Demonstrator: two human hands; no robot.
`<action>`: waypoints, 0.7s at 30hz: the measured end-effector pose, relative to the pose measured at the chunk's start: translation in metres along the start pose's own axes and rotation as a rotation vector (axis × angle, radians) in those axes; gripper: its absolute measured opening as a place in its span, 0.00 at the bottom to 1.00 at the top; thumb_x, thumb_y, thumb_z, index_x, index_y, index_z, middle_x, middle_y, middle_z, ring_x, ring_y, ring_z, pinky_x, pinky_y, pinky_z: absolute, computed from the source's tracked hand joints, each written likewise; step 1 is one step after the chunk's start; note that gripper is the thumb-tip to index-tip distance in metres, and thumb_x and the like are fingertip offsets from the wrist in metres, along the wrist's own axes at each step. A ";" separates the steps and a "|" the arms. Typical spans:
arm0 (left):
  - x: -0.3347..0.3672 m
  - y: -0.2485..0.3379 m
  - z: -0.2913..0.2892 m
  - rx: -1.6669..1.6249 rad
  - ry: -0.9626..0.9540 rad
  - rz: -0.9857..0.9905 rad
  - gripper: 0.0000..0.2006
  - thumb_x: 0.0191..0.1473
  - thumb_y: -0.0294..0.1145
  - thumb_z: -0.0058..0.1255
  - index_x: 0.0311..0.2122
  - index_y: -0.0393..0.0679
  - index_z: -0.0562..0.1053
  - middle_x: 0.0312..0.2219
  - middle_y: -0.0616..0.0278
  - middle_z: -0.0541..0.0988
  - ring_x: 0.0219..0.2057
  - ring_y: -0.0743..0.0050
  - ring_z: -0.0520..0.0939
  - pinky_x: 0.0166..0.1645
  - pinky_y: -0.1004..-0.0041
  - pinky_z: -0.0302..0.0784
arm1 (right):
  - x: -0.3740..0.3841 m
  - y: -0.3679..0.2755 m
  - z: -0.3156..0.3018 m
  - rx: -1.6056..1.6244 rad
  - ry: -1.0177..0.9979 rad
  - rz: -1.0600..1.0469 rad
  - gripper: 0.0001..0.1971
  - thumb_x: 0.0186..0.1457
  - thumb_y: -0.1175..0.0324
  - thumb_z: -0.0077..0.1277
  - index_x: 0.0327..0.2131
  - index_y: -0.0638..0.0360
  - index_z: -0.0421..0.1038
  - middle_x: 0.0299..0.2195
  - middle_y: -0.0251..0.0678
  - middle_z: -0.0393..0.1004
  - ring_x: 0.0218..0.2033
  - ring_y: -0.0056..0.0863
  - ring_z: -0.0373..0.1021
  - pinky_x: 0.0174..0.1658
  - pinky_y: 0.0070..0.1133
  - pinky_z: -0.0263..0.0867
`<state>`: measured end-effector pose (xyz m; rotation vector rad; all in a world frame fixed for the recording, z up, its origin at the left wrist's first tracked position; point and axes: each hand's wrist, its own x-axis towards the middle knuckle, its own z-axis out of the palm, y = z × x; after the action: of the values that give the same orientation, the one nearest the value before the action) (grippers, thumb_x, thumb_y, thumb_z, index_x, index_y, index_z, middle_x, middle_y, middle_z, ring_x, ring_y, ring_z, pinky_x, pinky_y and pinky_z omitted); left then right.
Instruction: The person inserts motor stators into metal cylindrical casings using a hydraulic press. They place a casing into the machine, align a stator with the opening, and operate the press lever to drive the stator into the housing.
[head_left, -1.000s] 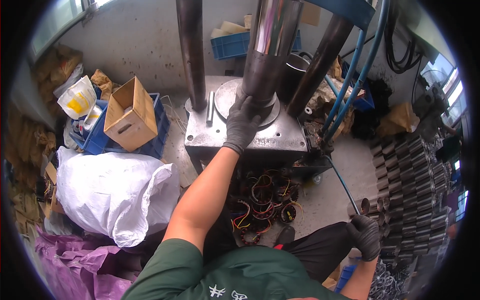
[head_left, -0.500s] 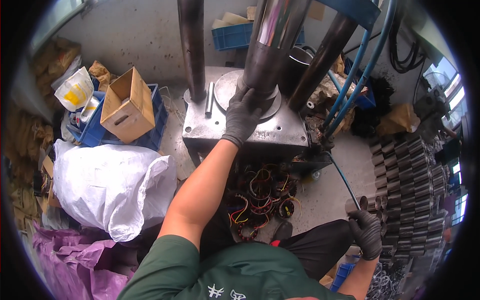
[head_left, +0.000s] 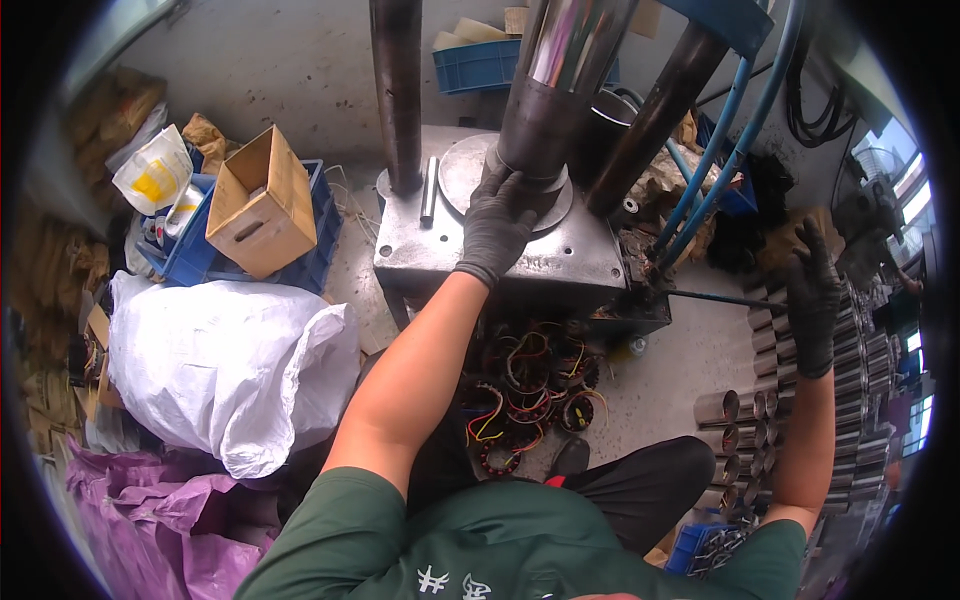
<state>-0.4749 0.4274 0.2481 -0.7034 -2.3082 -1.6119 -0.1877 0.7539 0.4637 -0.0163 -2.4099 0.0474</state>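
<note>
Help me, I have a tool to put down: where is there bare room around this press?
The widest bare patch is the grey floor between the wired rings and the metal cylinders. A smaller one is the press table's front-right corner, beside the left hand. It is crowded at left, with the blue crate and white sack.

daylight from windows [head_left: 908,188], glare on steel cylinder [head_left: 565,75], black fisheye rim, edges perhaps blurred

White characters [head_left: 448,582] mark the green shirt [head_left: 520,530], near. Far left, a white bag's [head_left: 135,183] yellow patch [head_left: 155,181] is unreadable.
</note>
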 end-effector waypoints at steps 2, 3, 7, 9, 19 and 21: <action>-0.001 0.003 -0.001 -0.002 -0.005 -0.012 0.36 0.47 0.28 0.64 0.64 0.50 0.69 0.64 0.52 0.65 0.64 0.49 0.67 0.69 0.61 0.64 | -0.027 -0.007 -0.013 0.066 -0.111 0.150 0.22 0.58 0.84 0.46 0.56 0.63 0.71 0.48 0.44 0.78 0.45 0.32 0.77 0.45 0.23 0.73; -0.001 0.003 -0.002 0.027 -0.008 -0.023 0.35 0.47 0.29 0.64 0.64 0.52 0.69 0.65 0.53 0.65 0.64 0.49 0.67 0.69 0.60 0.64 | -0.046 -0.017 -0.021 0.127 -0.217 0.308 0.23 0.57 0.84 0.46 0.56 0.62 0.72 0.46 0.44 0.79 0.43 0.32 0.77 0.44 0.24 0.73; -0.001 0.003 -0.009 0.080 -0.003 -0.008 0.35 0.48 0.30 0.64 0.64 0.50 0.69 0.65 0.54 0.65 0.64 0.49 0.66 0.69 0.59 0.63 | -0.122 -0.078 -0.030 0.213 -0.816 0.280 0.17 0.50 0.77 0.52 0.46 0.60 0.77 0.30 0.49 0.78 0.32 0.46 0.77 0.37 0.33 0.72; -0.001 0.004 -0.007 0.068 0.003 0.007 0.34 0.48 0.30 0.64 0.63 0.49 0.69 0.65 0.54 0.65 0.64 0.48 0.66 0.70 0.59 0.63 | -0.150 -0.089 -0.035 0.230 -0.977 0.240 0.12 0.49 0.73 0.54 0.39 0.61 0.79 0.28 0.51 0.77 0.32 0.49 0.76 0.37 0.37 0.72; 0.000 -0.001 -0.005 0.078 0.009 0.015 0.35 0.47 0.28 0.64 0.64 0.49 0.69 0.64 0.53 0.66 0.64 0.49 0.66 0.69 0.59 0.64 | -0.133 -0.094 -0.035 0.212 -0.820 0.470 0.10 0.49 0.73 0.54 0.36 0.63 0.78 0.31 0.47 0.79 0.34 0.46 0.77 0.38 0.34 0.73; 0.000 -0.003 -0.004 0.060 0.013 0.026 0.35 0.47 0.28 0.64 0.64 0.50 0.69 0.64 0.53 0.66 0.64 0.49 0.66 0.69 0.59 0.64 | -0.137 -0.094 -0.034 0.221 -0.772 0.451 0.11 0.49 0.74 0.54 0.37 0.63 0.78 0.31 0.46 0.79 0.34 0.45 0.78 0.39 0.33 0.73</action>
<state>-0.4766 0.4228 0.2475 -0.7047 -2.3181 -1.5247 -0.0627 0.6573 0.4008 -0.5256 -3.0972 0.6293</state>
